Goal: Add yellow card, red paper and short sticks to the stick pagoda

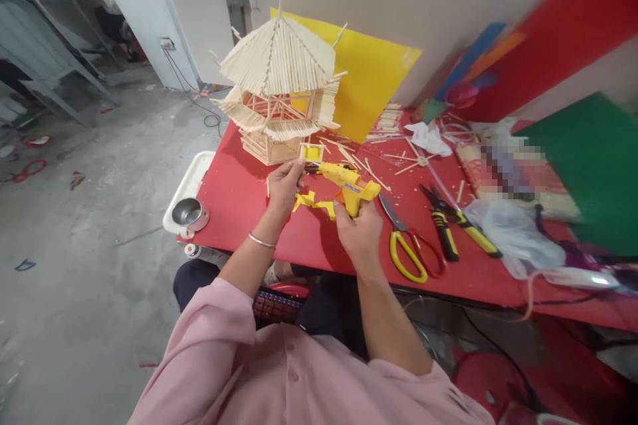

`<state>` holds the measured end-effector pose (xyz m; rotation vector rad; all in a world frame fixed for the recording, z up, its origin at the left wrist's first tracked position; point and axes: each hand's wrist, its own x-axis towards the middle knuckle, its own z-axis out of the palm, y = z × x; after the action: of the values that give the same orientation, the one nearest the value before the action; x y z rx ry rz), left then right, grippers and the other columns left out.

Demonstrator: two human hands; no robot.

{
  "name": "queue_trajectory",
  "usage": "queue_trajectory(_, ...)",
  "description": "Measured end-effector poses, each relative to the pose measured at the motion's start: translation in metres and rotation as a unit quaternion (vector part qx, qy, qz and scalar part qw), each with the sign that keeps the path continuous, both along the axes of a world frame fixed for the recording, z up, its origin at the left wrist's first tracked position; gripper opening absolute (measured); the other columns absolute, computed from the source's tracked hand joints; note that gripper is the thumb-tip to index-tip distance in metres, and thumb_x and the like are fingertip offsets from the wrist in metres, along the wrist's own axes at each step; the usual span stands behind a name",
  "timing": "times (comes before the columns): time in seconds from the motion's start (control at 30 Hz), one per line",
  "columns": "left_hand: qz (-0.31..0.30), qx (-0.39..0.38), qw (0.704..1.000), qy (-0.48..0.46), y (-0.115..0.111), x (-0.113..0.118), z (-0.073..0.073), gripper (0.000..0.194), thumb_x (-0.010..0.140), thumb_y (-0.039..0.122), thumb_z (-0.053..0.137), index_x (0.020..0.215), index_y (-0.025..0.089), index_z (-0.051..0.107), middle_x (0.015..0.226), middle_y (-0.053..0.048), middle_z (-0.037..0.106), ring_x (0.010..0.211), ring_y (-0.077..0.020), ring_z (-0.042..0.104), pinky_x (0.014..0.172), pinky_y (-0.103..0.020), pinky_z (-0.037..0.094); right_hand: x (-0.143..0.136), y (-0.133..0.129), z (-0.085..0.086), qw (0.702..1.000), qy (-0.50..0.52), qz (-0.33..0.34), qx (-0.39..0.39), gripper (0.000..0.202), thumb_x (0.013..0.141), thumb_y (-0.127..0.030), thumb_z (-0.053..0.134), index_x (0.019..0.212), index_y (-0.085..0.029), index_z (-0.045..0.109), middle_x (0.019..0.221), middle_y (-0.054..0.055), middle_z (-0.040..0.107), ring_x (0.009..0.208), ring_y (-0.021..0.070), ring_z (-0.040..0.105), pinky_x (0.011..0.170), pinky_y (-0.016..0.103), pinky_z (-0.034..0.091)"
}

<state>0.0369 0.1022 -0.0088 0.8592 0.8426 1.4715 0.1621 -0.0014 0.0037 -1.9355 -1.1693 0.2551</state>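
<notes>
A yellow hot glue gun (351, 186) is gripped in my right hand (361, 232), its nozzle pointing up and left. My left hand (286, 186) pinches a small stick frame (312, 152) with a yellow panel showing inside it. The gun's tip meets or nearly meets this frame; I cannot tell whether they touch. Just behind stands a pagoda model (279, 93) built of pale wooden sticks, with two roof tiers and a tall spire. Cut scraps of yellow paper (319, 204) lie on the table below my hands.
On the red table (309, 246) to the right lie scissors (409, 255), pliers (443, 232), a second yellow-and-black handled tool (476, 232) and a plastic bag (518, 232). Loose sticks (369, 169) lie behind. A metal cup (189, 216) stands at the left corner. Yellow card (369, 80) leans on the wall.
</notes>
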Motion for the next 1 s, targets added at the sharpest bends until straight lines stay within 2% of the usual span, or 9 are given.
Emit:
queue_trajectory(0.27,0.014,0.028,0.999,0.039,-0.0042,0.0024,0.0022,0.036,0.07,0.053,0.083,0.082,0.02,0.081,0.059,0.004,0.057,0.046,-0.0038,0.043,0.043,-0.018,0.033,-0.0011,0.0022,0.003,1.0,0.009,-0.005,-0.013,0.043,0.074,-0.058,0.054,0.092,-0.02,0.063,0.08,0.011,0.069,0.078,0.0306,0.065,0.069,0.039,0.046)
queue_trajectory(0.5,0.023,0.048,0.997,0.049,-0.0062,0.0037,0.004,0.024,0.076,0.044,0.081,0.08,0.02,0.081,0.063,0.003,0.058,0.048,-0.0042,0.041,0.046,-0.019,0.038,-0.0026,0.0016,0.0039,1.0,0.02,0.002,0.006,0.04,0.075,-0.057,0.055,0.089,-0.021,0.063,0.077,0.008,0.069,0.075,0.0274,0.064,0.069,0.038,0.047)
queue_trajectory(0.73,0.062,0.103,0.985,0.126,-0.0057,0.003,0.002,0.006,0.079,0.029,0.079,0.076,0.024,0.082,0.072,-0.001,0.068,0.066,-0.0115,0.058,0.063,-0.023,0.048,-0.0076,0.003,0.0048,1.0,-0.017,-0.002,-0.014,0.042,0.076,-0.056,0.054,0.093,-0.019,0.064,0.074,0.009,0.067,0.069,0.0273,0.062,0.064,0.036,0.043)
queue_trajectory(0.83,0.079,0.132,0.976,0.154,-0.0071,0.0023,0.0027,0.006,0.08,0.024,0.078,0.08,0.026,0.083,0.07,-0.001,0.068,0.07,-0.013,0.061,0.069,-0.024,0.049,-0.0089,0.0046,0.0062,0.999,-0.046,-0.004,-0.008,0.043,0.079,-0.055,0.052,0.098,-0.018,0.065,0.076,0.01,0.068,0.07,0.0282,0.062,0.066,0.037,0.043)
queue_trajectory(1.0,0.1,0.14,0.969,0.178,-0.0094,0.0024,0.0057,0.009,0.079,0.02,0.076,0.08,0.026,0.083,0.071,-0.002,0.067,0.072,-0.0142,0.062,0.07,-0.025,0.049,-0.0095,0.0048,0.0063,0.997,-0.072,-0.002,-0.023,0.048,0.08,-0.057,0.05,0.1,-0.016,0.065,0.076,0.012,0.067,0.07,0.03,0.062,0.065,0.039,0.044)
